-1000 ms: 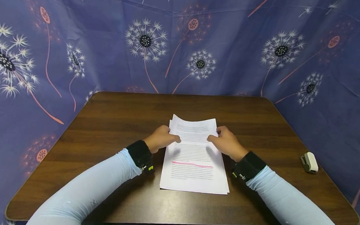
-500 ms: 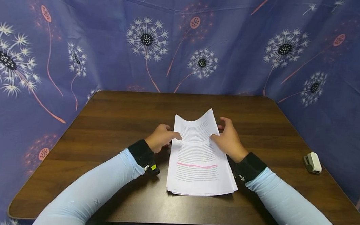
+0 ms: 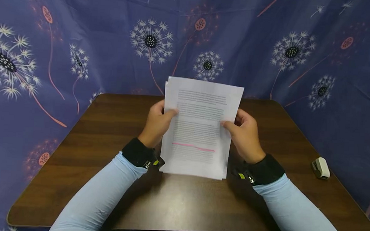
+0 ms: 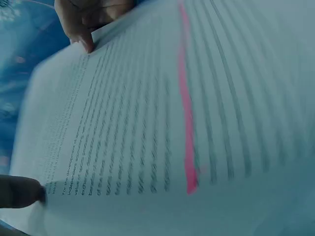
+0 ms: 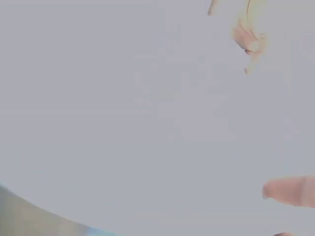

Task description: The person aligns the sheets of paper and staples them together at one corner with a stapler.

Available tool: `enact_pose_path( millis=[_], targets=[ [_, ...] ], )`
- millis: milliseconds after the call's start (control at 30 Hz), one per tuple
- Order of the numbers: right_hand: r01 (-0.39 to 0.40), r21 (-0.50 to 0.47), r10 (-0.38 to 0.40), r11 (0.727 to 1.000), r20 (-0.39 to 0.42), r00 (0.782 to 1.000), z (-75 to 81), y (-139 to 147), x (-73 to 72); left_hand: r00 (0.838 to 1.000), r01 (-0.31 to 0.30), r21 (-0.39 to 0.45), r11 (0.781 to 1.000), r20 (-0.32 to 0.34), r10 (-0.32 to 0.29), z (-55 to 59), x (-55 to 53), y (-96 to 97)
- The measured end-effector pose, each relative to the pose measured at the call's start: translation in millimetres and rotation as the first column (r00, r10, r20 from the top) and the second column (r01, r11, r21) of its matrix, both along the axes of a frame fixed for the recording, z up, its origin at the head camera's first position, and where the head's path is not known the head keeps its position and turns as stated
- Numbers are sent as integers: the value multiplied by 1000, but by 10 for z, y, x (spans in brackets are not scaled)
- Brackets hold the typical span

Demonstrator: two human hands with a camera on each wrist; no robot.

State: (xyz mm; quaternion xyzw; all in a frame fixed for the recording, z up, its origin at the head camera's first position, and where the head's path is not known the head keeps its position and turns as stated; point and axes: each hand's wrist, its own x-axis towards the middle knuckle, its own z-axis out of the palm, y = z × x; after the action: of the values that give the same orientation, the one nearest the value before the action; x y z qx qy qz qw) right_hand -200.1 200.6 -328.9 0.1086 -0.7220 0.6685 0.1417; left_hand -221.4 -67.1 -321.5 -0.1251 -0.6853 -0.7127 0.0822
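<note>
A small stack of printed paper sheets (image 3: 195, 166) is held upright over the middle of the table, its top edge overlapping the backdrop in the head view. A pink highlighter line (image 3: 193, 147) crosses the lower part of the front page. My left hand (image 3: 158, 124) grips the left edge, thumb on the printed face and fingers hidden behind. On the opposite edge my right hand (image 3: 247, 136) pinches the sheets the same way. Close up in the left wrist view, the page (image 4: 123, 123) shows lines of text. In the right wrist view the paper (image 5: 147, 108) looks washed out beside a thumb (image 5: 290, 191).
A brown wooden table (image 3: 74, 183) lies beneath the sheets. Near its right edge sits a small white and dark stapler-like device (image 3: 321, 168). Behind the table hangs a blue cloth backdrop (image 3: 111, 31) with dandelion prints.
Both hands have raised the sheets off the table and tilted them upright. The curved top edge has straightened. The stapler-like device stays in place.
</note>
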Motion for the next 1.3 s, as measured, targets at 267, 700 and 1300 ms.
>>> enact_pose_path(
  millis=[267, 700, 1300],
  targets=[
    [-6, -99, -24, 995, -302, 953, 281, -99, 43, 937, 37, 7, 999, -348, -32, 355, 153, -22],
    [-67, -81, 58, 994, -102, 993, -188, -100, 14, 982, 54, 12, 998, -184, -51, -256, 89, -33],
    [-105, -135, 86, 985, -140, 986, -238, -78, 4, 980, 36, 7, 999, -198, -34, -185, 106, -20]
  ],
)
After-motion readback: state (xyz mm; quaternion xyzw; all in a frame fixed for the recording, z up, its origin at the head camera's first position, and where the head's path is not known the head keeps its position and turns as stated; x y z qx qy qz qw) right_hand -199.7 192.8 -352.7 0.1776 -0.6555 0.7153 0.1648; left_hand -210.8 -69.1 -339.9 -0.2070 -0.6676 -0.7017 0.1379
